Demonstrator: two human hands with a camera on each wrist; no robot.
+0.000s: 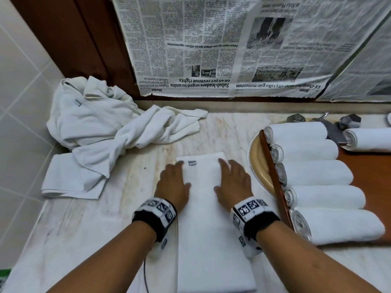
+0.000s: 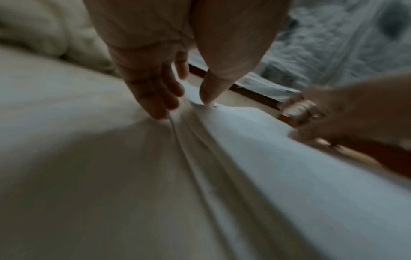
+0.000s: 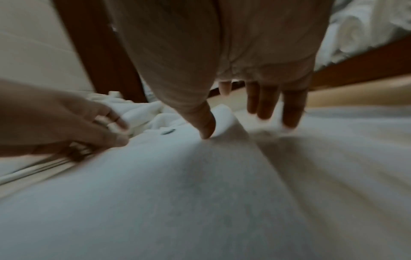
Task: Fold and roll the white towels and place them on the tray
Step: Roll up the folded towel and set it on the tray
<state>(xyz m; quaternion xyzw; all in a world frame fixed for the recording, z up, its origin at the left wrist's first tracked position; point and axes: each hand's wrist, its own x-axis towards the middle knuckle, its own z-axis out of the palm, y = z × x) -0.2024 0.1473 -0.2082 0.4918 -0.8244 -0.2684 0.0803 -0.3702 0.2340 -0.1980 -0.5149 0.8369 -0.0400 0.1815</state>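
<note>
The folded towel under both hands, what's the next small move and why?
Probably start rolling the folded towel from its far end toward the body: it lies as a flat narrow strip, the left hand and right hand rest near that end, and six rolled towels already sit on the tray.

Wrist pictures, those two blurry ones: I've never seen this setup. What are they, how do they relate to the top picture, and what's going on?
No machine here: a person works with bare hands, wearing a camera on the head and one on each wrist. The head view looks down on a marble counter. The left hand and right hand lie flat on a folded white towel, fingers straight, with no grip closed on it. Each wrist view looks along its own fingers at that towel. To the right, rolled towels lie on a wooden tray; a heap of unfolded towels waits on the left.
</note>
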